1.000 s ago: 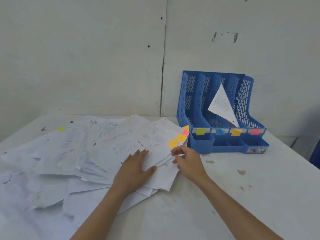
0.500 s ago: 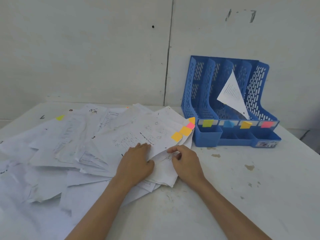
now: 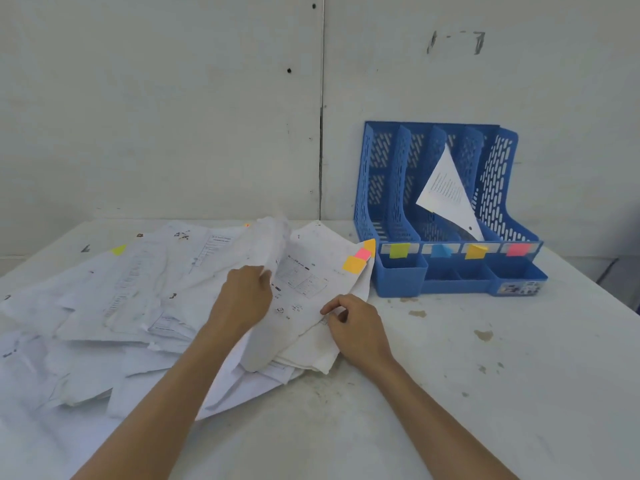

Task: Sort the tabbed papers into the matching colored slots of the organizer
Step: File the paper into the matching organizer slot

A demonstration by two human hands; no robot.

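A loose pile of white papers [image 3: 114,306] covers the left half of the table. My left hand [image 3: 244,297] grips the top sheet [image 3: 266,237] and lifts it up and back. Under it lies a printed sheet [image 3: 311,282] with an orange tab [image 3: 353,264], next to a pink tab [image 3: 363,253] and another orange tab [image 3: 370,244]. My right hand [image 3: 353,322] pinches the right edge of the stack. The blue organizer [image 3: 446,275] stands at the right, with green [image 3: 399,250], blue [image 3: 440,251], orange [image 3: 476,251] and pink [image 3: 517,249] slot labels. One paper [image 3: 446,192] leans in the orange slot.
A yellow-green tab [image 3: 118,250] pokes out of the pile at the far left. The white wall [image 3: 173,98] rises right behind the table. Bare stained tabletop [image 3: 485,358] lies right of my right hand and in front of the organizer.
My left hand went from lying flat on the pile to gripping the top sheet and peeling it up and leftward. My right hand slid a little down the stack's edge.
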